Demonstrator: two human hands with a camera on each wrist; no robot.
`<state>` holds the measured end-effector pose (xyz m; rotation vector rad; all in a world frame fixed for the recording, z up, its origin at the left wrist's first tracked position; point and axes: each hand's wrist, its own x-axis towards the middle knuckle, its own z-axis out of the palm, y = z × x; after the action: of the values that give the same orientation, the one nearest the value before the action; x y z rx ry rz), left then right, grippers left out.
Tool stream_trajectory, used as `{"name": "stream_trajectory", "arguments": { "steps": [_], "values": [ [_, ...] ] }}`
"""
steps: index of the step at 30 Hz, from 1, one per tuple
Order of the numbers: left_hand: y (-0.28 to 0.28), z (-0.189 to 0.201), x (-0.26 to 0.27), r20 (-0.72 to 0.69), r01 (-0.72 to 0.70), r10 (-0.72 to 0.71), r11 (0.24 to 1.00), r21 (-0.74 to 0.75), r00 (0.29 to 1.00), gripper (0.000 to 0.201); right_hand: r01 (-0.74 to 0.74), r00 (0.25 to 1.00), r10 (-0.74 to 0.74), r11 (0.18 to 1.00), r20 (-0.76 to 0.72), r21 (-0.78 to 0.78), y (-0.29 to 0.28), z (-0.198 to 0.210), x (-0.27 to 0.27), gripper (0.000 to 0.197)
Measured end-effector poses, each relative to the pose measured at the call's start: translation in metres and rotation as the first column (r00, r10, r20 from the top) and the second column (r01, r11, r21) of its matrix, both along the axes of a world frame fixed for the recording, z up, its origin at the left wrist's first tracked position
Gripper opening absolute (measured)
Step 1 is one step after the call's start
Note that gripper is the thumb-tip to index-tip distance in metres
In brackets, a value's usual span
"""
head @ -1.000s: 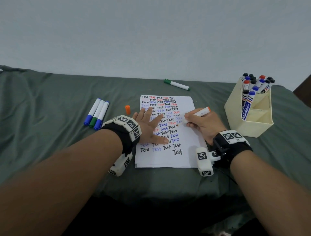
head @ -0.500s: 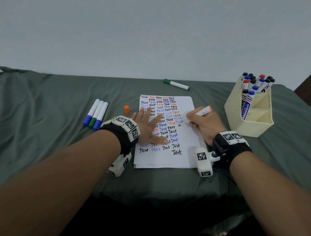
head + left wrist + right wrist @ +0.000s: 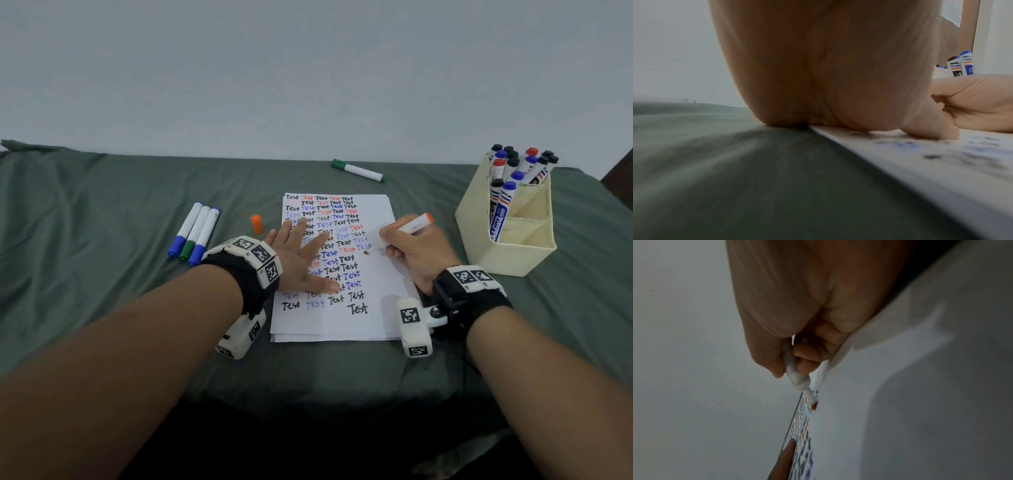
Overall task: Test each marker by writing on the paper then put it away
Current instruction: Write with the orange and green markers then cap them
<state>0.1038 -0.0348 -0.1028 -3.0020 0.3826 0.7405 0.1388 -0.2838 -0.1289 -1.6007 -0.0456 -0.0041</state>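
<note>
Centre frame, your left hand (image 3: 301, 260) lies flat, fingers spread, pinning the paper (image 3: 373, 308). Right of it, your right hand (image 3: 414, 253) pinches the orange marker (image 3: 400, 234), tip at the sheet. Press lightly. Upper right, the box (image 3: 507, 253).

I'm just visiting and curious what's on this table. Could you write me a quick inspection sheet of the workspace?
Surface: green cloth, wrinkled.
Job's things: paper covered in "Test"; orange marker, tip at the sheet; orange cap off; four capped markers lying loose; holder of markers.
Clutter: nothing seen.
Hands: left hand flat on paper; right hand grips orange marker.
Cables: thin dark one near right wrist.
Surroundings: plain wall.
</note>
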Motion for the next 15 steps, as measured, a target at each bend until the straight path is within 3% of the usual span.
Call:
{"name": "stream_trajectory", "arguments": {
  "steps": [6, 15],
  "values": [
    [-0.0008, 0.0021, -0.002, -0.004, -0.003, 0.003, 1.0, 0.0, 1.0, 0.112, 0.007, 1.0, -0.007, 1.0, 0.003, 0.009, 0.0002, 0.0008, -0.0007, 0.029],
    [-0.001, 0.0033, -0.0027, -0.004, -0.001, 0.001, 1.0, 0.002, 1.0, 0.112, 0.054, 0.999, -0.054, 0.998, -0.006, 0.013, -0.0006, 0.0031, -0.0025, 0.017]
  ]
}}
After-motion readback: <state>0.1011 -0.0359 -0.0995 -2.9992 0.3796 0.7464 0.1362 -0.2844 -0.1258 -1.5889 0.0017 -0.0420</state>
